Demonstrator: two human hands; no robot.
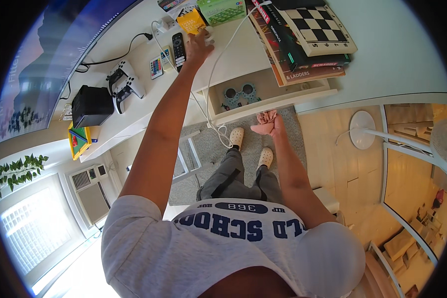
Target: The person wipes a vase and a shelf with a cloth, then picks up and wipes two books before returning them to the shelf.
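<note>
My left hand (198,49) reaches over the white desk top, beside a yellow card packet (191,21). A small translucent whitish item (209,32) shows at its fingertips; whether they grip it is unclear. Close to that hand lie a black remote control (178,48) and a small remote with coloured buttons (156,67). In front of the pulled-out drawer (272,100), my right hand (272,127) holds a crumpled pink piece of fabric (267,116), perhaps a scrunchie. Inside the drawer is a pair of novelty glasses (241,93) with dark round lenses.
Board game boxes (301,69) and a chessboard (320,28) are stacked at the right. A white cable (216,61) hangs across the desk and drawer. Game controllers (124,85) and a black box (92,106) stand at left, near a screen (41,63). A white fan (395,136) is at right.
</note>
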